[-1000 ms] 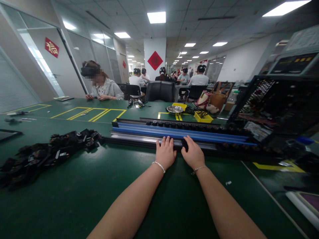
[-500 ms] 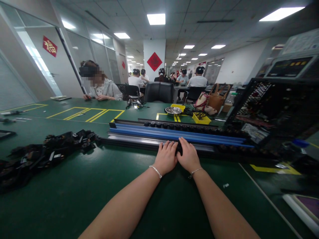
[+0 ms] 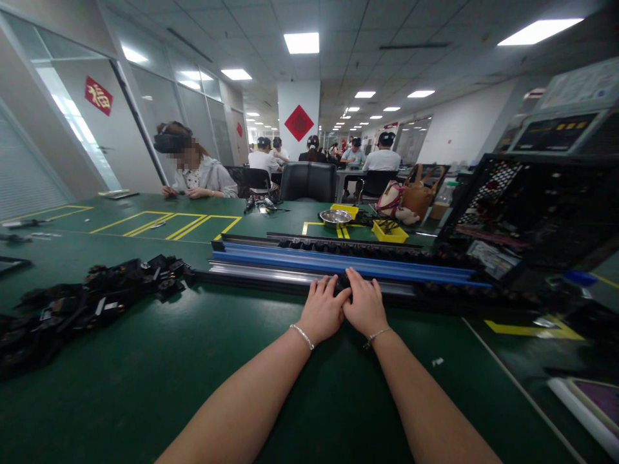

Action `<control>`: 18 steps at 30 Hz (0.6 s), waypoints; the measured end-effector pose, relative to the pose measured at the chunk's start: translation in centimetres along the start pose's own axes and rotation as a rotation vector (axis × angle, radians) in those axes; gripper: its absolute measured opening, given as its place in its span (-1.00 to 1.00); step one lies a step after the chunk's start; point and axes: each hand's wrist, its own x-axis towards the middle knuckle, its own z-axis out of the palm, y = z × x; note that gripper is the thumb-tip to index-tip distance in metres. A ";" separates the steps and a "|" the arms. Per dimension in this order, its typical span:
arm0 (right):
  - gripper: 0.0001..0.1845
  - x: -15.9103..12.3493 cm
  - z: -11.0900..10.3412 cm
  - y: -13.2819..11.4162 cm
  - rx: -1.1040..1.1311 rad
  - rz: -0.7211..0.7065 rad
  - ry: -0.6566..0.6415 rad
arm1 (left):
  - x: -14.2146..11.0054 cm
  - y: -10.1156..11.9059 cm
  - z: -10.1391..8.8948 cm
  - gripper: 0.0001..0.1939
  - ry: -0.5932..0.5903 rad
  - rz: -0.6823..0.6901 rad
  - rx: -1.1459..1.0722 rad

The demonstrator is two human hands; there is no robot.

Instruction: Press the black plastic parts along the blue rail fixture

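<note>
A long silver rail with black edges (image 3: 261, 270) lies across the green table in front of me. My left hand (image 3: 323, 310) rests on its near side, fingers bent over it and thumb reaching across toward the other hand. Right beside it, my right hand (image 3: 364, 308) is also bent over the rail, and the two hands touch. A small black part (image 3: 343, 281) shows at the rail between my fingertips; both hands close around it, and much of it is hidden. Just behind lies a long blue rail (image 3: 300, 256).
Black plastic parts (image 3: 111, 290) are heaped at the left. Behind the rails stand a metal bowl (image 3: 335, 217) and a yellow tray (image 3: 389, 232). An open black computer case (image 3: 532, 212) stands at the right. A co-worker (image 3: 203, 171) sits across the table at the left.
My left thumb has moved right, across to my right hand. The small black part between my fingertips shows more plainly; both hands stay at the same place on the rail.
</note>
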 end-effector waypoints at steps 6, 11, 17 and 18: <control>-0.36 0.0 -0.1 -0.2 0.018 -0.031 -0.023 | 0.0 0.2 0.0 -0.53 -0.012 -0.002 0.013; -0.38 0.0 -0.3 -0.2 0.033 -0.052 -0.022 | 0.1 0.2 0.0 -0.52 -0.027 -0.009 0.031; -0.37 0.1 -0.4 -0.2 0.081 -0.093 0.002 | 0.2 0.4 -0.2 -0.50 -0.050 -0.038 0.070; -0.37 0.1 -0.4 -0.2 0.089 -0.093 0.007 | 0.2 0.5 -0.2 -0.50 -0.050 -0.046 0.081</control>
